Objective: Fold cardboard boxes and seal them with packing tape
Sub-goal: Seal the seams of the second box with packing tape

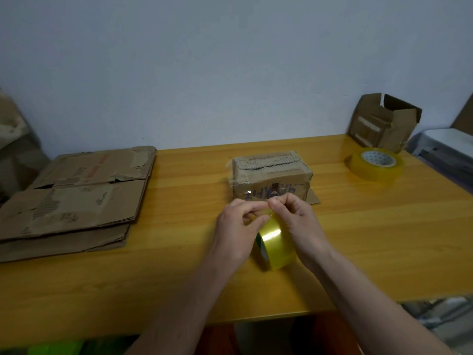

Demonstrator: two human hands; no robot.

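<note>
Two hands meet over the roll of tape (pixel 275 243), which stands on edge near the middle of the worktop (pixel 179 272). Your left hand (pixel 236 226) and right hand (pixel 298 222) both have fingers curled, pinching at the top of the roll, probably at the loose tape end. Just beyond them the small box (pixel 271 175) is folded up, with clear tape across its near face; its top seam looks unsealed, and a flap pokes out at its base. That seam is likely your next strip. Several flattened boxes (pixel 76 198) wait stacked at the left edge, so most of the folding is ahead. One spare roll (pixel 375 166) and an open box (pixel 384 124) sit at the far right corner.
</note>
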